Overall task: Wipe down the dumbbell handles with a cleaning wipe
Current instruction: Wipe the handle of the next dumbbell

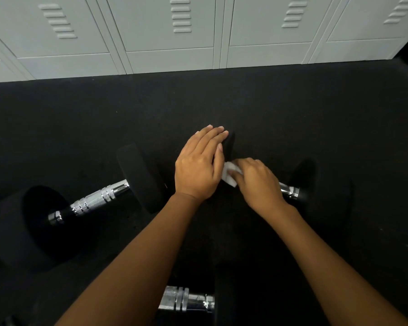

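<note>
Three black dumbbells with chrome handles lie on the dark floor. On the right dumbbell, my left hand (199, 165) rests with straight fingers on its left weight head (230, 143). My right hand (257, 182) grips a white wipe (229, 176) around that dumbbell's handle (290, 190), of which only the right end shows. The left dumbbell's handle (92, 202) is bare. A third dumbbell's handle (186, 300) shows between my forearms at the bottom.
A row of pale grey lockers (174, 31) stands along the far edge of the black rubber floor (269, 102). The left dumbbell's big weight head (21, 231) sits near the left edge.
</note>
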The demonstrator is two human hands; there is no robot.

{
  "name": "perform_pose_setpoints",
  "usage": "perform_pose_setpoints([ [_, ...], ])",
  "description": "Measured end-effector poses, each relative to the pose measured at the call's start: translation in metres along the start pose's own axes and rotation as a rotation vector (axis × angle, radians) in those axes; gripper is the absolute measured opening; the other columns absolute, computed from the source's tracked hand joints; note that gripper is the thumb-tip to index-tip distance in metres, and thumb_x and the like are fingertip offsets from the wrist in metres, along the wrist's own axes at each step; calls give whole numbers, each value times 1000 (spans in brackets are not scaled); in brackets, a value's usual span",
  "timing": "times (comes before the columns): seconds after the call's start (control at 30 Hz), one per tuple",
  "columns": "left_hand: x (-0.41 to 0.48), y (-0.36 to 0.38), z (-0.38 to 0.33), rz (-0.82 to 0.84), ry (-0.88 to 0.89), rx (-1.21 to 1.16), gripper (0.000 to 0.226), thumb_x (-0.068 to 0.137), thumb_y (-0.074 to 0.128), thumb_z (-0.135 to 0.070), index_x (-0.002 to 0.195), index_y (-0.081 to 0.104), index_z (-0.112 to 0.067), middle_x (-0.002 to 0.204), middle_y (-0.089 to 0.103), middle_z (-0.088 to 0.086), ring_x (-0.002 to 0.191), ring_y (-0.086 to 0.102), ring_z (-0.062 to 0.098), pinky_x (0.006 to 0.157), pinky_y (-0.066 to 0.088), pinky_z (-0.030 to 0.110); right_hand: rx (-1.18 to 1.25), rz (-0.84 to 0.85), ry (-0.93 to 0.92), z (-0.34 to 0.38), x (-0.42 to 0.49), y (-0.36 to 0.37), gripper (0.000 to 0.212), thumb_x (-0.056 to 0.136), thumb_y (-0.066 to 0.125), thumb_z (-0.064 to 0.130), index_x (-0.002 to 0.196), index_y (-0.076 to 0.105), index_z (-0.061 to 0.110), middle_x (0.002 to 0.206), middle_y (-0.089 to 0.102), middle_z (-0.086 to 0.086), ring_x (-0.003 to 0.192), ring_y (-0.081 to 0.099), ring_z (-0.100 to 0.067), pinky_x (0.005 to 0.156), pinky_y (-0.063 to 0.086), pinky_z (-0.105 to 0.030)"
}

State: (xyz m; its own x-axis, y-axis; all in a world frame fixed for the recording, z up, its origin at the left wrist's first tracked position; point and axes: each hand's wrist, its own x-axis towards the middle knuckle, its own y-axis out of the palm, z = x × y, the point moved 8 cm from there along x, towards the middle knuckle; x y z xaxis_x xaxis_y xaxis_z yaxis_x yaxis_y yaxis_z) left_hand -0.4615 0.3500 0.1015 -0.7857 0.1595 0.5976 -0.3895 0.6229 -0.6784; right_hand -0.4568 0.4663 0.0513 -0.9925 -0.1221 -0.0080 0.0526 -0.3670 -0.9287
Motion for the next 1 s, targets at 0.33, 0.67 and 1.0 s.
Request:
perform_pose_setpoints([
  [0.33, 0, 0, 1, 11, 0, 15, 38, 97, 34, -22, 122, 60, -11, 127, 60, 3, 127, 46, 14, 107, 36, 37, -26, 27, 24, 6, 3, 3, 25, 96, 46, 24, 117, 52, 13, 113, 54, -6, 103, 52, -20, 88, 42, -33],
  [0.67, 1, -1, 0, 1, -1, 18, 39, 97, 33, -22, 121, 60, -10, 127, 60, 3, 127, 47, 15, 108, 35, 36, -11, 189, 163, -20, 5, -6, 29, 98, 40, 28, 116, 53, 9, 115, 54, -9, 104, 52, -24, 88, 44, -38],
  [1.0, -1, -2, -1, -6, 2, 14, 38, 97, 33, -22, 121, 61, -10, 126, 60, 4, 126, 47, 15, 107, 37, 37, 29, 44, 101, -2, -7, -12, 25, 95, 48, 24, 117, 53, 13, 112, 52, -4, 103, 51, -18, 87, 43, -31],
])
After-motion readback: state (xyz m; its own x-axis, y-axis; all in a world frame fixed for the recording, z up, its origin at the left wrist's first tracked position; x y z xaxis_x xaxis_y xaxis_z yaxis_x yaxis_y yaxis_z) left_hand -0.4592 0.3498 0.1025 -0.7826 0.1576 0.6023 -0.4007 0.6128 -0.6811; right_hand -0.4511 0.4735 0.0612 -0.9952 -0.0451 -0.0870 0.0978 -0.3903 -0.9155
